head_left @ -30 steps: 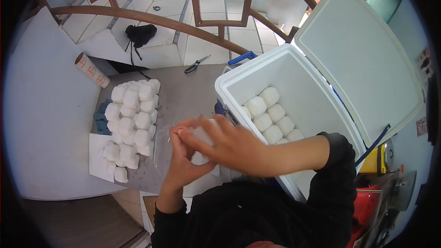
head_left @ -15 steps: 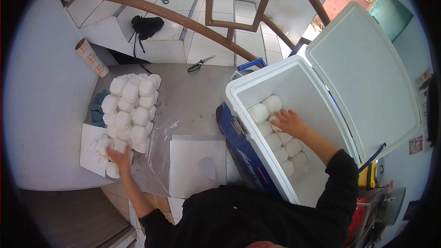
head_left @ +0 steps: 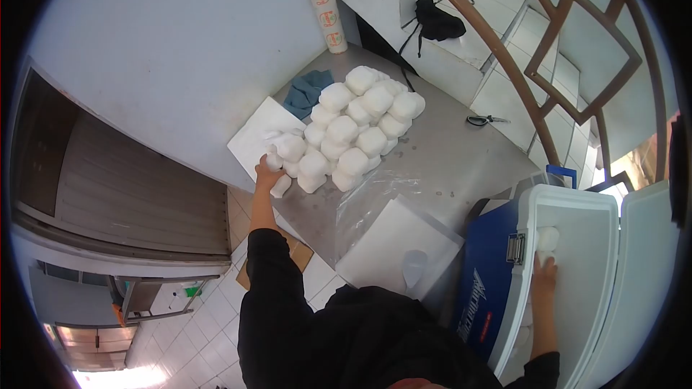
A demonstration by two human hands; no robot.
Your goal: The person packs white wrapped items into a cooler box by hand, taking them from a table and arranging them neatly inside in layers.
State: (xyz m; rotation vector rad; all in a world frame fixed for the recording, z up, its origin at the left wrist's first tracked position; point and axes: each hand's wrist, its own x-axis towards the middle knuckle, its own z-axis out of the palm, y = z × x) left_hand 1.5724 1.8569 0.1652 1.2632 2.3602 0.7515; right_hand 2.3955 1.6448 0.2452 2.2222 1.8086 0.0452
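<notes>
A pile of white, rounded bundles (head_left: 342,130) is stacked on the grey table. At its near left corner, my left hand (head_left: 269,173) has its thumb and fingers curled around a small white bundle (head_left: 274,161). My right hand (head_left: 546,274) reaches down inside the blue and white cooler (head_left: 569,205), fingers apart against the white bundles (head_left: 548,237) lying there in a row. The cooler's near wall and my forearm hide part of that row.
A white board (head_left: 252,133) and blue-grey cloth (head_left: 308,92) lie beside the pile. Clear plastic (head_left: 367,191), white sheets (head_left: 382,245) and a pale scoop-like piece (head_left: 414,268) are nearer me. Scissors (head_left: 486,120) and a printed roll (head_left: 329,20) are farther back. The cooler lid (head_left: 645,245) stands open.
The view has swung left, so the pile now sits mid-frame and the cooler at the right edge. My left hand stays at the pile's near corner; my right stays inside the cooler.
</notes>
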